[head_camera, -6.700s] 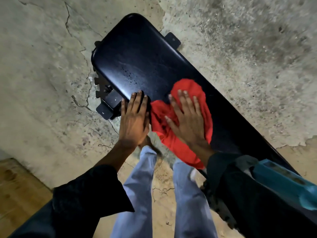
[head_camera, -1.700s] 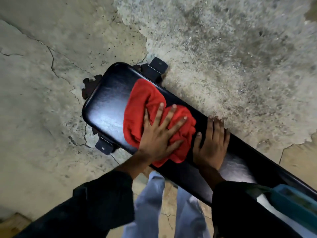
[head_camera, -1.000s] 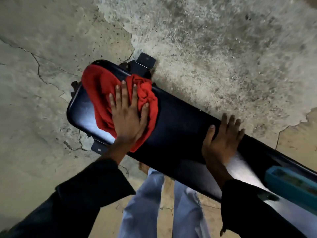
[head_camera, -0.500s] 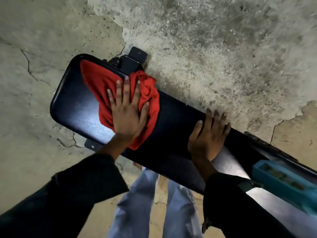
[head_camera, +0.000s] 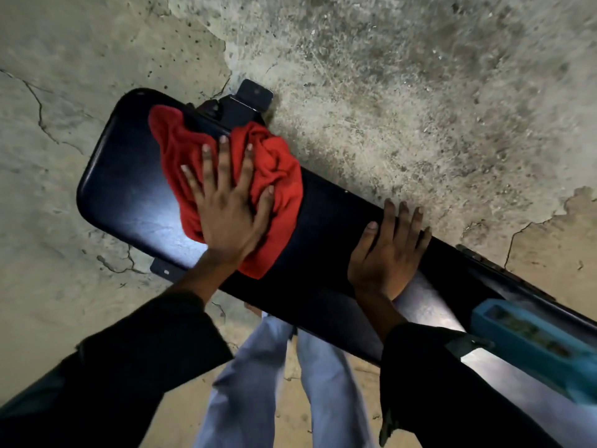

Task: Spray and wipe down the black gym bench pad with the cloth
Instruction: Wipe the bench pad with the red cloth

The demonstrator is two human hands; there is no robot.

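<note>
Cracked, pitted concrete floor (head_camera: 403,92) lies under the black bench pad (head_camera: 336,227), which runs from upper left to lower right, its vinyl looking firm and slick. The red cloth (head_camera: 277,176) on its far end is soft and bunches easily — best driven under a flat palm. The left hand (head_camera: 226,211) presses it so, fingers spread, while the right hand (head_camera: 387,253) lies flat on the pad mid-length — bracing, likely.

No readable text, labels, brands or numbers appear anywhere in this view.

The only candidate is a blue object (head_camera: 536,344) lying at the near right end of the black bench pad (head_camera: 129,189); its top face carries dark, blurred markings in a row, too smeared to tell whether they are letters at all.
</note>
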